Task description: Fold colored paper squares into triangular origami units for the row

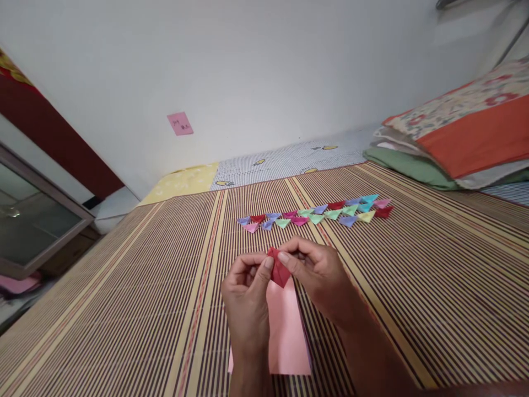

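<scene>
A small folded piece of red paper (pixel 281 274) is held up between my two hands, creased and pointed at its lower end. My left hand (pixel 248 284) pinches its left edge between thumb and bent fingers. On the other side, my right hand (pixel 320 273) grips the upper right edge with thumb and forefinger. Beneath them lies a stack of pink paper sheets (pixel 287 336), partly covered by my left wrist. Beyond my hands, several small folded paper triangles (pixel 316 219) in red, green, blue, pink and yellow lie in two rows.
A striped bamboo mat (pixel 165 275) spreads under everything. Folded bedding (pixel 467 138) with an orange and floral cover is piled at the right. A checked cloth (pixel 281 162) runs along the white wall, where a pink note (pixel 180 123) is stuck. A glass-panelled frame (pixel 33 209) stands at the left.
</scene>
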A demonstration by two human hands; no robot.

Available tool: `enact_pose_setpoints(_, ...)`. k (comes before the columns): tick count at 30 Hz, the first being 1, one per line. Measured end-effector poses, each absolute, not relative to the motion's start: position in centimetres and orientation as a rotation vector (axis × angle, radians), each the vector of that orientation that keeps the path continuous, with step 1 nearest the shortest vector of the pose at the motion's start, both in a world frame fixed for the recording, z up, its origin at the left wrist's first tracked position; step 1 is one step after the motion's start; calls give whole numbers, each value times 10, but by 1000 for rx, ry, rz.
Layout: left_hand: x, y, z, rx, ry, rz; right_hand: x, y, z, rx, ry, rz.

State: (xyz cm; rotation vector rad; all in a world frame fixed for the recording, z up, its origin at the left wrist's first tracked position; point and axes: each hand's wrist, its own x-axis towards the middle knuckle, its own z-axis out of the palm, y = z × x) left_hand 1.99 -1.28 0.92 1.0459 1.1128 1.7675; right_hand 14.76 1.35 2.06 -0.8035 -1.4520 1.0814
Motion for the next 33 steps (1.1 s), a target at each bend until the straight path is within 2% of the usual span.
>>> enact_pose_setpoints(11,19,-13,10,1075,1179,1799,146,12,22,-829,-1511,982)
enact_pose_setpoints(19,24,-16,16,1132,1220,1692,148,13,23,-858,-1519,919)
enact_pose_setpoints(25,22,-21,26,1107,1129,1354,152,18,13,-869,-1460,1055)
enact_pose_setpoints(33,14,-20,24,1149,1007,1303,157,22,12,-828,-1393,1136)
